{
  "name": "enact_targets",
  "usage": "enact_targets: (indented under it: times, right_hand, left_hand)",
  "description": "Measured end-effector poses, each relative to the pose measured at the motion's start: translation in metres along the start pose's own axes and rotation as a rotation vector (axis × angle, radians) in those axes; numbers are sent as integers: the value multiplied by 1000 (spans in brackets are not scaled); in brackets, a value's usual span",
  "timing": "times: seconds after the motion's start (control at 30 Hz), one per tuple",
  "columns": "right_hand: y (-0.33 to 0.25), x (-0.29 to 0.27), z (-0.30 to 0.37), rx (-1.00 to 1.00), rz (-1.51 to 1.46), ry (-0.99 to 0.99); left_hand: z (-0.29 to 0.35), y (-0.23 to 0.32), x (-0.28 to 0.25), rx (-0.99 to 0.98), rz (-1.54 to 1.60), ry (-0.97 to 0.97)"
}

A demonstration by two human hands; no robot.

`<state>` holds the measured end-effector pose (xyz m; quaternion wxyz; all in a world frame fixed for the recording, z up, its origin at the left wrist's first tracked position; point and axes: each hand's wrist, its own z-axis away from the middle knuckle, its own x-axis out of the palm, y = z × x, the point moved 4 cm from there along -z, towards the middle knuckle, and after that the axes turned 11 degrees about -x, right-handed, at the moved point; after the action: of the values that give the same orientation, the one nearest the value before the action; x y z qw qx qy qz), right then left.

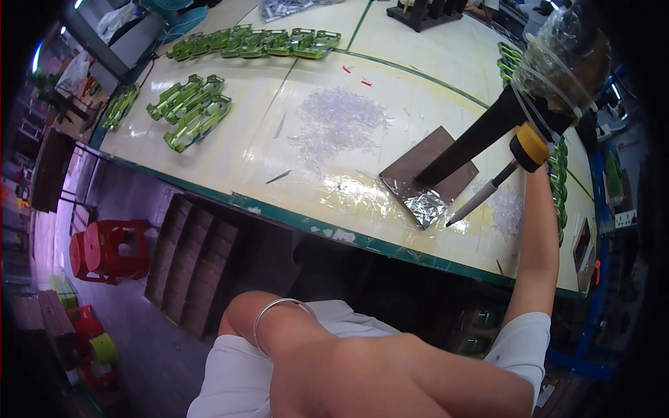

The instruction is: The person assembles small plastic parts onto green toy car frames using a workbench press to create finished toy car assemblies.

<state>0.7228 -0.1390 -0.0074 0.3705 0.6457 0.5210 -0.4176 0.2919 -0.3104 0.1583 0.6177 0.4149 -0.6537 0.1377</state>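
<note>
The left hand (pixel 355 376) is close beneath the camera towards 6 o'clock, its back and knuckles uppermost, a silver bangle (pixel 259 327) behind it; the fingers are not clearly shown, so I cannot tell how far they are curled or whether they have hold of anything. The right hand is hidden behind the yellow-collared tool (pixel 529 148) between 2 and 3 o'clock, so neither its opening nor any grip can be read. The right forearm (pixel 540 237) rises steeply from a white sleeve (pixel 524 345) near 4 o'clock, over the table edge, nearly straight at the elbow, whereas the left arm is sharply bent and folded across the body. The tool hangs beside a dark post (pixel 463 150) with a plastic-wrapped head, its slim tip pointing towards 8 o'clock beside the base plate (pixel 418 155). Green frames (pixel 559 188) line the table just beyond the right forearm, near 3 o'clock, and a small heap of clear pieces (pixel 506 209) lies just inside it. To work well here, I would keep the forearm outside the tool and its tip, lift the wrist over the loose pieces rather than sweep through them, and lean in a little so the elbow can soften.
</note>
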Motion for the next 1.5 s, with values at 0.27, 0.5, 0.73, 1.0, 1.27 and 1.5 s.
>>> enact_targets:
  times: [0.27,0.5,0.73,1.0,1.27,1.5]
  right_hand:
    - [-21,-27,28,-191,-102,59]
    - [-17,-67,107,75,-663,242]
    - [-178,-137,232,148,-1321,208]
    - [-327,-102,241,-5,-1800,-82]
    - [-343,-93,260,285,-2279,-342]
    - [-334,-91,281,395,-2169,-408]
  left_hand:
    - [10,25,-23,-56,-319,-605]
    - [-29,98,-130,486,-2368,369]
    - [8,198,-237,428,-2715,1083]
    - [45,61,-151,100,-1228,643]
    - [33,52,-171,50,-1550,489]
    - [-22,71,-196,361,-2390,59]
